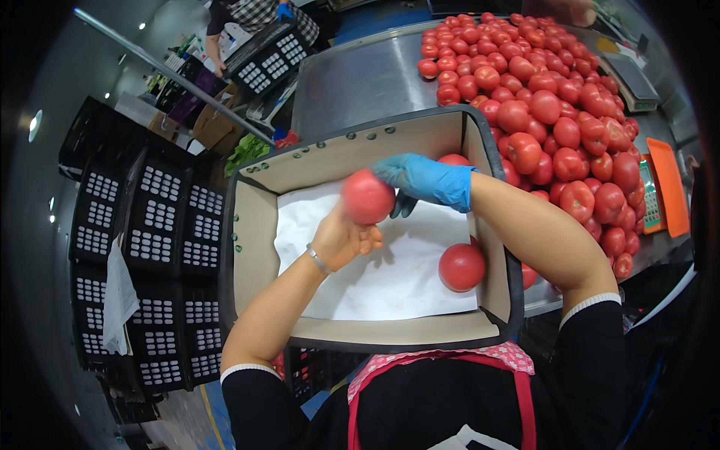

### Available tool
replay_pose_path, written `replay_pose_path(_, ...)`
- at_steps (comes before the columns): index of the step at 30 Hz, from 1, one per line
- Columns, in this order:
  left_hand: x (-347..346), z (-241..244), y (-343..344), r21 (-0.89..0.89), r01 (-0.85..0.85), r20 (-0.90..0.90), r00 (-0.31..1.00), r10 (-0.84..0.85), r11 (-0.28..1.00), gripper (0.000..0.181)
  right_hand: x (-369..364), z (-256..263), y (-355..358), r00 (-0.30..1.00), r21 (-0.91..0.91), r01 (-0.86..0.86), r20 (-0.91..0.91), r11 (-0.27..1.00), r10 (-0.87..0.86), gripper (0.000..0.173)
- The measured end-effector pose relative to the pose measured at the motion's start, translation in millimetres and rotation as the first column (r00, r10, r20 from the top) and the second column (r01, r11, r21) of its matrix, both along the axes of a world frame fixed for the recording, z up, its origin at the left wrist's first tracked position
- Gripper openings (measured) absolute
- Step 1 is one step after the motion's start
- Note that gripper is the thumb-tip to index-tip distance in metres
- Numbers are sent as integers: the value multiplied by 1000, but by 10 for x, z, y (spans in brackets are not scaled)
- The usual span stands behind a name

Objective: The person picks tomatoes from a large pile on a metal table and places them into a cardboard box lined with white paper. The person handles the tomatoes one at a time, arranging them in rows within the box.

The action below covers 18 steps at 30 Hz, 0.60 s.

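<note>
A tomato (368,197) is between my hands, above a lined black crate (514,281). My bare left hand (342,239), with a metal bracelet at the wrist, lies under the tomato, palm up and fingers partly curled. My right hand (419,179), in a blue glove, touches the tomato's upper right side; its fingertips are partly hidden. White paper (388,281) covers the crate's bottom, and tan card lines its walls. One tomato (462,267) sits on the paper at the right, with part of another behind it. Another tomato (453,160) lies near the far right corner, partly behind my right hand.
A large heap of tomatoes (545,107) covers the right of a steel table (360,79). Beyond it are a scale (633,79) and an orange-framed device (652,197). Stacked black crates (157,242) stand left. A co-worker (264,19) holds a black crate (270,62) at the back.
</note>
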<state>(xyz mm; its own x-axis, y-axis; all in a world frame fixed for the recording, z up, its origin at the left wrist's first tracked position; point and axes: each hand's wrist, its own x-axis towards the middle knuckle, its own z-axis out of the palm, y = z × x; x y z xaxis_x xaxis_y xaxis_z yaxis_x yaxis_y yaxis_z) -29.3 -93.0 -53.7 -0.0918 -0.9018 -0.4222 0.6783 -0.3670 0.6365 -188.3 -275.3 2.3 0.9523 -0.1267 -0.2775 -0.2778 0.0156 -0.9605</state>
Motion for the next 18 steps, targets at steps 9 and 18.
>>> replay_pose_path(9, -631, 496, -147, -155, 68, 335, 942, -12, 986, 61, -65, 198, -164, 729, 78, 481, 518, 873, -448, 86)
replay_pose_path(18, -985, 206, -143, 21, 578, 984, 132, -119, 816, 70, -817, -775, -2231, 114, -102, 993, 683, 60, -722, 101)
